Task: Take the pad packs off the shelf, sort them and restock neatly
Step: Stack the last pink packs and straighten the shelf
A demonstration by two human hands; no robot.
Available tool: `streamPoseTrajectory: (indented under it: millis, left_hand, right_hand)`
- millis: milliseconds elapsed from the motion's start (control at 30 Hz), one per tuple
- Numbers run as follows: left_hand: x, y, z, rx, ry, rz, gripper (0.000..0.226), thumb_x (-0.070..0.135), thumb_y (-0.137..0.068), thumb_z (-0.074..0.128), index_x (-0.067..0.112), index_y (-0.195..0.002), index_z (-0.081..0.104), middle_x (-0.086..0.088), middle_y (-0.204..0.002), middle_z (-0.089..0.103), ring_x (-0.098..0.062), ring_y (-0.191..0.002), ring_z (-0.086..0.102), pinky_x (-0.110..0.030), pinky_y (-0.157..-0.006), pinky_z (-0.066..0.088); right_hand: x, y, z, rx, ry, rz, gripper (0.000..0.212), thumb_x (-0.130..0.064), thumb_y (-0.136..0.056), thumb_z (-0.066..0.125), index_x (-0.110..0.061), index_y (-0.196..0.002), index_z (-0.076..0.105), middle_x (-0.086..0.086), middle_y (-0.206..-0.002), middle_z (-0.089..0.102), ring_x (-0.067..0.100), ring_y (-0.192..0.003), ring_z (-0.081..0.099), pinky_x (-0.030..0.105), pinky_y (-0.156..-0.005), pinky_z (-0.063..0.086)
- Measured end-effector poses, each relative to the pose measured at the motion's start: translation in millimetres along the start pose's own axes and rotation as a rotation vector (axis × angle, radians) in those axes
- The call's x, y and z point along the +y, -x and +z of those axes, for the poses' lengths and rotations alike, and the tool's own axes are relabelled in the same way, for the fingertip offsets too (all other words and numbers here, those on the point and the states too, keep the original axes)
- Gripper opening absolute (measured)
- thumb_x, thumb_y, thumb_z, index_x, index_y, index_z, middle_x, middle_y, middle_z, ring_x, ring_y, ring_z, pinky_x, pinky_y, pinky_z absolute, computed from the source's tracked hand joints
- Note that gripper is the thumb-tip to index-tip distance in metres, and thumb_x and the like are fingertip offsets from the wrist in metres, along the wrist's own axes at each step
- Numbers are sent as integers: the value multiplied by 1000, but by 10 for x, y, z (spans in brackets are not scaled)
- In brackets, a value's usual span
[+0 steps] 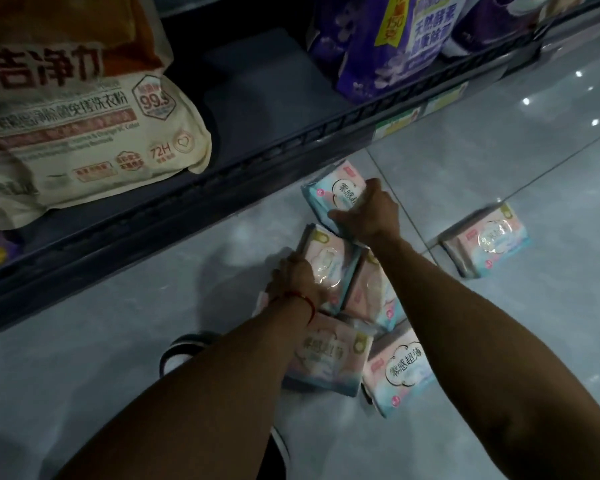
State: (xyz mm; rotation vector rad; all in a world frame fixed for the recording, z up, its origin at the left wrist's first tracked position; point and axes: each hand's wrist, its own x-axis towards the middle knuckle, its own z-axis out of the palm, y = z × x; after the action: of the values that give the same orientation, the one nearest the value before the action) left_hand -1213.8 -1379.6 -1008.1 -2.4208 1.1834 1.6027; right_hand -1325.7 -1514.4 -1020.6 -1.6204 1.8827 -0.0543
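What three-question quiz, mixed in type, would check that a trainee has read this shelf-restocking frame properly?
1. True or false: the gap on the shelf between the laundry powder bag and the purple packs already holds pad packs.
2. Which pack does the right hand grip? A) the far pad pack nearest the shelf edge B) the lone pad pack off to the right C) a purple pack
3. Fill in: the left hand, with a red cord at its wrist, holds a pad pack lying on the ____.

Key: 1 false; 2 A; 3 floor.
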Motion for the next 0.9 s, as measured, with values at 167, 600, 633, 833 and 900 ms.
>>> streamPoseTrajectory:
  millis: [167,600,633,833,900]
  left_hand:
    - [-56,19,-177,95,64,33,80,34,-62,95,12,-129,58,-12,-129,63,-29,-117,61,-41,-95,56]
    - [-137,1151,-1727,203,-370,157,85,38,-56,88,19,-134,59,-10,-139,56,-30,-122,58,-32,-97,50]
    - [-170,1331,-1921,223,-377,174,81,34,-63,90,19,-135,58,-6,-137,57,-28,-122,57,-32,-95,49]
    - [-747,2538,-2901,324,-4,163,77,15,-67,92,30,-134,56,-3,-128,61,-27,-109,64,-34,-83,54]
    - [-1161,2920,-3038,328,164,137,75,13,-55,94,34,-118,60,-8,-114,69,-28,-93,70,-40,-73,60]
  right_hand:
    - [378,257,-747,81,-18,62,93,-62,-57,88,-18,-131,51,4,-121,65,26,-107,64,49,-91,58]
    - [551,1228,-143,-177,-17,156,105,-64,-56,91,-20,-140,46,12,-132,58,31,-118,58,42,-100,50]
    - [463,1298,-153,-151,16,120,104,-63,-58,90,-18,-141,46,15,-134,54,33,-122,55,43,-102,48]
    - [-242,1610,-494,-92,220,-285,100,-61,-59,92,-12,-135,50,17,-128,55,37,-116,53,41,-96,46]
    - [-653,1726,-696,-152,290,-496,99,-66,-51,92,-12,-127,58,13,-117,64,33,-112,53,34,-86,43]
